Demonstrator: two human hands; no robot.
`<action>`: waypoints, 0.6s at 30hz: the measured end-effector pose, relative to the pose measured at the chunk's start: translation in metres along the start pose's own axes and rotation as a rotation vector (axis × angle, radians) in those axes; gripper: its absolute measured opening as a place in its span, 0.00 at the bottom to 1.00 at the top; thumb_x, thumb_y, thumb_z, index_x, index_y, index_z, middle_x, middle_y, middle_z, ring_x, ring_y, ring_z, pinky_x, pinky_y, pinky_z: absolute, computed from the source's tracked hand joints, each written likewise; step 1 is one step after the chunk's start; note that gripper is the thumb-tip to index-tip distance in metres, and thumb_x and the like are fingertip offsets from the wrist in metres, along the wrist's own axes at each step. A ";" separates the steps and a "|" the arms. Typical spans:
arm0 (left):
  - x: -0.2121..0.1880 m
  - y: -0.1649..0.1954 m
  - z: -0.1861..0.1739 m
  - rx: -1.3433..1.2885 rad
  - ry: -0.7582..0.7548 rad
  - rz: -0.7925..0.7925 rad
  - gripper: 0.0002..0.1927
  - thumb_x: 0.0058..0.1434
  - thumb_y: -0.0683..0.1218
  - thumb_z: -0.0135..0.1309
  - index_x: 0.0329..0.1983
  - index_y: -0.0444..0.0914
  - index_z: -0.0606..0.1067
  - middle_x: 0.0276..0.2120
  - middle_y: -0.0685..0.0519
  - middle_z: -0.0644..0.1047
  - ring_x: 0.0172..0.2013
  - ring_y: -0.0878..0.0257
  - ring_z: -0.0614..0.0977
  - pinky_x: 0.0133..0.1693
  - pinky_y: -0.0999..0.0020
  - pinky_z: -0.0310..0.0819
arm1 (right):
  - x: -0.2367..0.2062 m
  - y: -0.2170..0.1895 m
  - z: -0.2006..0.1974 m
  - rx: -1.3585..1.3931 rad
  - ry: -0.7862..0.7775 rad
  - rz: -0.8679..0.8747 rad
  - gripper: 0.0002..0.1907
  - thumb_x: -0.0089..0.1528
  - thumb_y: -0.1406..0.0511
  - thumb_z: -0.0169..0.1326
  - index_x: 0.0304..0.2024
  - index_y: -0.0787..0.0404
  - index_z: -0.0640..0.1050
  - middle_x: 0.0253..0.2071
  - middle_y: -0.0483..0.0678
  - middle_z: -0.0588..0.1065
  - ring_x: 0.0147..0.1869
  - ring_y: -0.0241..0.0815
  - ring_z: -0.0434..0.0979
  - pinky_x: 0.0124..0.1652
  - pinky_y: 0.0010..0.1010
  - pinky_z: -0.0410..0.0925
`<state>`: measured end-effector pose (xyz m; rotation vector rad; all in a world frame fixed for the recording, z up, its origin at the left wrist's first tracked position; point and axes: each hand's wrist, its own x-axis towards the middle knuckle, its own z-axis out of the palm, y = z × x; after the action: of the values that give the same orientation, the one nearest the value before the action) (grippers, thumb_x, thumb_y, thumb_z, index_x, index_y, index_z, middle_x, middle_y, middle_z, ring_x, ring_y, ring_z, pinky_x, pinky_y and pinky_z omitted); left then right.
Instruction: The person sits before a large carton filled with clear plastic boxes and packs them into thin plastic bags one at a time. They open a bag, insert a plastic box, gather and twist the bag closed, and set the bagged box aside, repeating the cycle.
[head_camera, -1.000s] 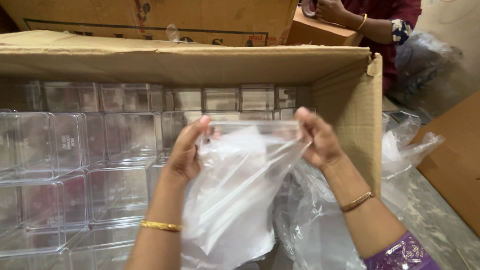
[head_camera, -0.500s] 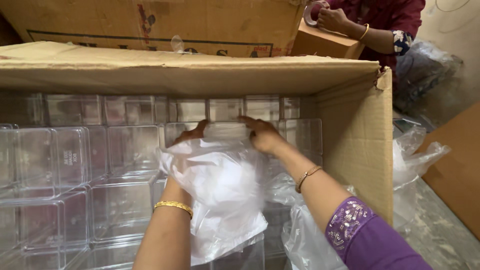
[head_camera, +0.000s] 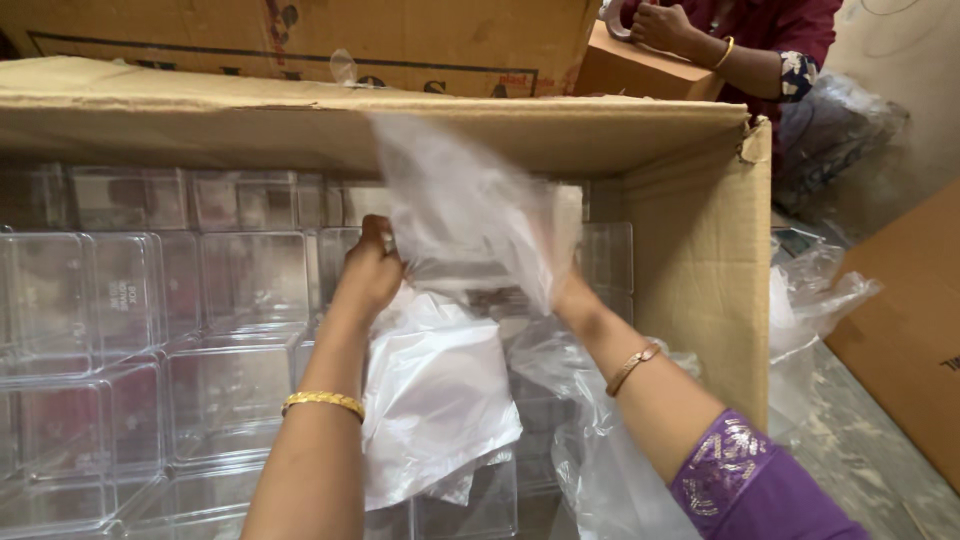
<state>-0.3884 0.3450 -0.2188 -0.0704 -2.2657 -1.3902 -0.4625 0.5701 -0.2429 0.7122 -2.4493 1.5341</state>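
Left of my hands: stacked clear plastic boxes (head_camera: 150, 330) fill the carton, no gap between them.
Above: cardboard flap (head_camera: 350, 120) overhangs the back rows.
Right: carton wall (head_camera: 705, 280) stands just beside my right hand (head_camera: 570, 295).
Between my hands: clear plastic bag (head_camera: 450, 300) crowds the opening by my left hand (head_camera: 368, 275).

left hand (head_camera: 368, 272) pinching clear plastic bag (head_camera: 450, 300) at its left edge, right hand (head_camera: 565, 290) mostly hidden behind bag's right side, clear plastic boxes (head_camera: 150, 320) left of grip, cardboard carton (head_camera: 700, 250) wall right of it
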 end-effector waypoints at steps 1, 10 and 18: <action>-0.002 0.004 -0.001 -0.157 -0.017 -0.065 0.22 0.60 0.37 0.41 0.59 0.34 0.68 0.34 0.39 0.79 0.32 0.53 0.80 0.35 0.60 0.74 | 0.001 -0.001 -0.001 0.058 0.014 0.015 0.22 0.64 0.66 0.50 0.62 0.61 0.72 0.53 0.56 0.76 0.53 0.50 0.78 0.51 0.38 0.73; -0.004 0.013 -0.003 -0.540 -0.107 -0.157 0.17 0.66 0.41 0.44 0.55 0.32 0.75 0.26 0.52 0.77 0.25 0.65 0.74 0.32 0.71 0.68 | -0.004 -0.006 -0.005 0.307 -0.033 -0.047 0.19 0.69 0.65 0.48 0.61 0.67 0.72 0.53 0.54 0.73 0.54 0.49 0.74 0.51 0.36 0.73; -0.005 0.012 0.002 -0.370 -0.057 -0.277 0.16 0.59 0.40 0.42 0.44 0.33 0.78 0.28 0.50 0.79 0.28 0.61 0.76 0.33 0.66 0.70 | -0.007 0.010 0.004 0.374 -0.044 0.271 0.14 0.69 0.62 0.50 0.55 0.59 0.73 0.43 0.49 0.73 0.42 0.41 0.73 0.38 0.34 0.70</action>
<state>-0.3811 0.3532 -0.2121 0.0881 -2.0935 -1.9639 -0.4606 0.5724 -0.2554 0.4825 -2.3931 2.1353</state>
